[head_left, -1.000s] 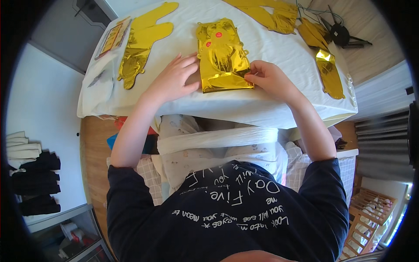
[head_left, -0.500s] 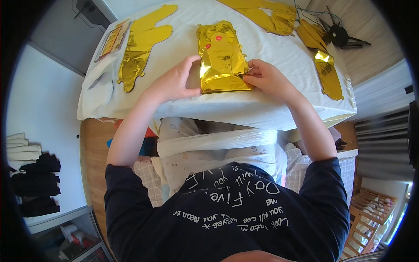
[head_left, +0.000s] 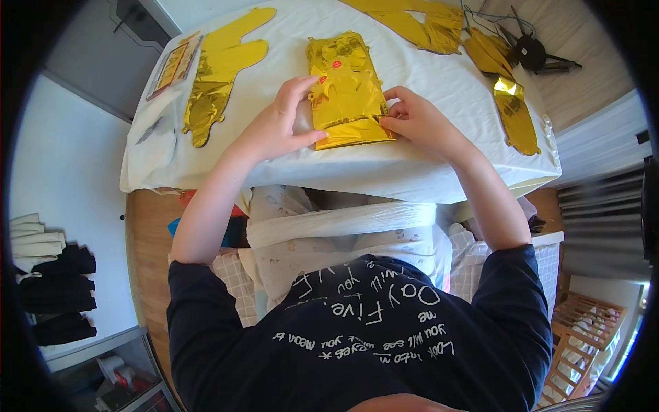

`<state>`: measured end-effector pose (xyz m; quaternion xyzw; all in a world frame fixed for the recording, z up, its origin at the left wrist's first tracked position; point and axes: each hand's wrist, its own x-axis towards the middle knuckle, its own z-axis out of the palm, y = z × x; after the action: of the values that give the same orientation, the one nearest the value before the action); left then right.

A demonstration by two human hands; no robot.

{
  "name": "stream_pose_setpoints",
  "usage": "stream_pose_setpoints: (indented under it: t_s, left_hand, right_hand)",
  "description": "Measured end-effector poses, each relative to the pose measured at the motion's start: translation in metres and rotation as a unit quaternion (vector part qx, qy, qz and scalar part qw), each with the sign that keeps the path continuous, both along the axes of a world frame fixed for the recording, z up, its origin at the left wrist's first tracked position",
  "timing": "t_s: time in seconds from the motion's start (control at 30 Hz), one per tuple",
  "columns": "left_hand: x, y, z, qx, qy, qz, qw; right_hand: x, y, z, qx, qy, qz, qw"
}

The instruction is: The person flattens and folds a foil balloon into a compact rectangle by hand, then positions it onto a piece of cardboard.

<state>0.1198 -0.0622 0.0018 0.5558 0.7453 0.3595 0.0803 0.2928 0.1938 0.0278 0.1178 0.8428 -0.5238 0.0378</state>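
A: In the head view, where's the foil (head_left: 349,86)?
B: Between the two hands, flat on the white cloth (head_left: 288,58), its near band (head_left: 357,134) lying toward the person.

A: And the grip?
B: The left hand (head_left: 280,123) is spread: thumb on the near left corner, index finger up by the left edge, a gap between them. The right hand (head_left: 417,122) looks to be pinching the right edge just beyond the near corner, thumb on top; the fingertips underneath are hidden.

A: How would it handle?
B: Very light, I'd judge, thin and floppy, with a slick, shiny skin. It should crease easily and slide on the cloth, and a nail could nick it.

A: Best place to hold?
B: Both near corners, with flat finger pads. I'd stay off the red sticker (head_left: 337,64), up and inward from the left index finger.

A: Anything else around?
B: One gold strip (head_left: 208,93) lies left of the left hand, another (head_left: 518,123) well right of the right hand. A black router (head_left: 530,52) sits beyond that one.
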Motion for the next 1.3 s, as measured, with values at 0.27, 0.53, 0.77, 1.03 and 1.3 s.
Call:
stream_pose_setpoints:
  t_s: [0.27,0.53,0.77,1.03,1.3]
  left_hand:
    - [-0.002,0.001,-0.001,-0.055,0.099,0.007,0.994]
    - [-0.002,0.002,0.002,-0.101,0.093,0.001,0.991]
    - [-0.004,0.003,-0.002,-0.11,0.128,-0.006,0.986]
    - [-0.009,0.002,-0.009,-0.097,0.165,-0.022,0.981]
    - [-0.008,0.002,-0.01,-0.087,0.17,-0.023,0.981]
  right_hand:
    - [0.031,-0.014,-0.01,0.011,0.125,-0.065,0.99]
    - [0.062,-0.018,-0.025,0.11,0.25,-0.023,0.962]
    - [0.068,-0.026,-0.04,0.412,0.339,0.061,0.843]
    - [0.068,-0.02,-0.039,0.413,0.329,0.085,0.845]
    - [0.039,-0.045,-0.025,0.426,0.41,0.091,0.801]
